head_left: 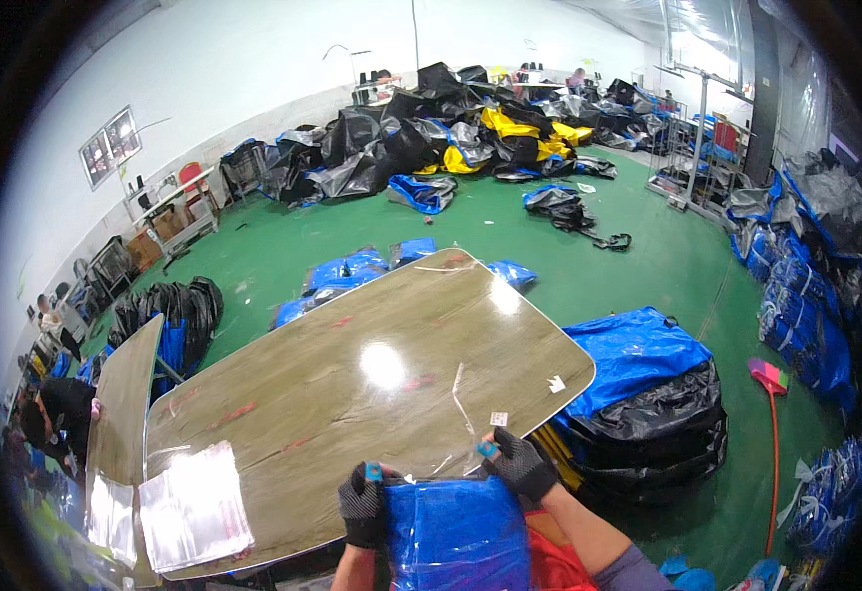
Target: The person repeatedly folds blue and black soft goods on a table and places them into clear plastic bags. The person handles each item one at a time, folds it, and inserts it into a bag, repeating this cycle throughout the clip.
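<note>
Head view: blue packet between gloved fingers

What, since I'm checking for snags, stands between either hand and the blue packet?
Nothing visible except the dark gloves: the left hand and right hand are at the upper corners of the blue packet, seemingly gripping it. The table lies beyond, not between them.
</note>
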A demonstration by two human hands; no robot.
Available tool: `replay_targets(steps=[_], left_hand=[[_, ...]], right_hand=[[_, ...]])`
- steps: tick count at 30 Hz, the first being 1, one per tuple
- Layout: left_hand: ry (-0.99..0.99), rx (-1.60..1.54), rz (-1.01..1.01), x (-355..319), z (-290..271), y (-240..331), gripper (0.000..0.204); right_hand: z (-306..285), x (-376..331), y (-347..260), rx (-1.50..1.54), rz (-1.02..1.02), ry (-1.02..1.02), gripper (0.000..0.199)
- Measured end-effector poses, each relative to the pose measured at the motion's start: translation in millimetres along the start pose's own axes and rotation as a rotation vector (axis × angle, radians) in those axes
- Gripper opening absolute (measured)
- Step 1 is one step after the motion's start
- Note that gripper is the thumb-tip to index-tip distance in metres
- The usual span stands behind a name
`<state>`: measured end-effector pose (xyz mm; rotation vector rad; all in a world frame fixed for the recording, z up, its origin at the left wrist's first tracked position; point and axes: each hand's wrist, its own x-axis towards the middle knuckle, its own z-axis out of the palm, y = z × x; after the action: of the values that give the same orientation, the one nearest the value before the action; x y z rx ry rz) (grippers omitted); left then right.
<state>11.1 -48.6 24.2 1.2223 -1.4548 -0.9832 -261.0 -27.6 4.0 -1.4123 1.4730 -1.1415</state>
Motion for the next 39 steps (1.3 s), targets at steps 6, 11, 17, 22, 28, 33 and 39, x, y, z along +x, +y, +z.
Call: replay_targets(steps=[6,11,17,22,28,33,39], left_hand=[[-0.160,-0.219,-0.069,65,12,38,0.036],[-0.175,-0.209,0.084,75,31,101,0.032],[-0.077,-0.316,0.262,62,32,94,0.047],[-0.490,-0.723,-0.430,64,22,45,0.050],[-0.278,-0.546,-0.477,48,-34,28,0.032],[-0.024,-0.184,-0.125,22,-36,55,0.032],[0.087,-0.119,0.043,-17,-27,151,0.039]], right_hand=[[3,63,9,-0.159,-0.008,0.004,0.048],[31,123,8,0.225,-0.099,-0.171,0.030],[51,124,-9,1.099,-0.226,-0.388,0.040],[41,105,-62,1.274,-0.269,-0.421,0.049],[22,5,-81,1.089,0.021,-0.341,0.060],[15,-26,-70,0.665,-0.192,0.044,0.037],[-25,-19,-135,0.445,-0.314,0.081,0.028]])
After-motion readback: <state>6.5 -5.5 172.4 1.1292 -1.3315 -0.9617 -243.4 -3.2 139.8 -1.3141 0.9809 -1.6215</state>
